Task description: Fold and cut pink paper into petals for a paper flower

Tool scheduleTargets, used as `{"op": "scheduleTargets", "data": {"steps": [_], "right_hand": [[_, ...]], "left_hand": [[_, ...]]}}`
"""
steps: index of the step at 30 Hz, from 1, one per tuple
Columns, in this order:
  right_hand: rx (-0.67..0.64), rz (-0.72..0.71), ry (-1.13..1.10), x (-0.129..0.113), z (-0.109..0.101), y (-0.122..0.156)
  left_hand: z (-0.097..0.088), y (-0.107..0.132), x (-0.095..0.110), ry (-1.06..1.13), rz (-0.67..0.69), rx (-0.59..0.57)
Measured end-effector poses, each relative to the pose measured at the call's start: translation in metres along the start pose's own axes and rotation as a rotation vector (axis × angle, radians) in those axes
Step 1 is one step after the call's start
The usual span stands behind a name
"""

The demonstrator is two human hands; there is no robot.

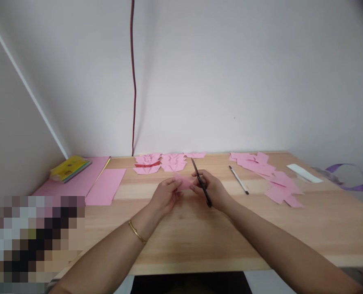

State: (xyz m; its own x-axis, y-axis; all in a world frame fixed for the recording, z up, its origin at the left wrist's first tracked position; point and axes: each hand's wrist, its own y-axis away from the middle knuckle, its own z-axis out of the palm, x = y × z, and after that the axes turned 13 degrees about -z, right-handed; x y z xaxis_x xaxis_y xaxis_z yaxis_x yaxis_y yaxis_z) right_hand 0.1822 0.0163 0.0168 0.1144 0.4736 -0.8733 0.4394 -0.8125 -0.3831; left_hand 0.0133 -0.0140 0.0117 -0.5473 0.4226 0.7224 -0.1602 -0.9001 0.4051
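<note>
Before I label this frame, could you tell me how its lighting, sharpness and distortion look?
Head view: soft, even light with no glare on the table; a faint shadow beside the red cable; the left hand, right hand, scissors and pink paper are slightly soft but readable; mild wide-angle stretch at the edges, a dark corner top right, a pixelated block lower left.

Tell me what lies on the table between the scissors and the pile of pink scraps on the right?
A pen lies there on bare wood, touching neither scissors nor scraps; the head view shows it.
</note>
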Motion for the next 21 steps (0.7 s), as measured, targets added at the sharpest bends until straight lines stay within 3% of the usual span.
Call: {"op": "scheduleTargets", "data": {"steps": [11,15,21], "right_hand": [[0.011,0.003,0.075,0.0014,0.0002,0.0009],[0.006,0.003,0.012,0.0024,0.0013,-0.0010],[0.027,0.020,-0.001,0.0058,0.0020,0.0004]], "left_hand": [[-0.0012,-0.0027,0.0033,0.081,0.060,0.017],[0.0009,0.0015,0.0020,0.039,0.183,0.005],[0.0081,0.0053,-0.0026,-0.030,0.131,0.087]]}}
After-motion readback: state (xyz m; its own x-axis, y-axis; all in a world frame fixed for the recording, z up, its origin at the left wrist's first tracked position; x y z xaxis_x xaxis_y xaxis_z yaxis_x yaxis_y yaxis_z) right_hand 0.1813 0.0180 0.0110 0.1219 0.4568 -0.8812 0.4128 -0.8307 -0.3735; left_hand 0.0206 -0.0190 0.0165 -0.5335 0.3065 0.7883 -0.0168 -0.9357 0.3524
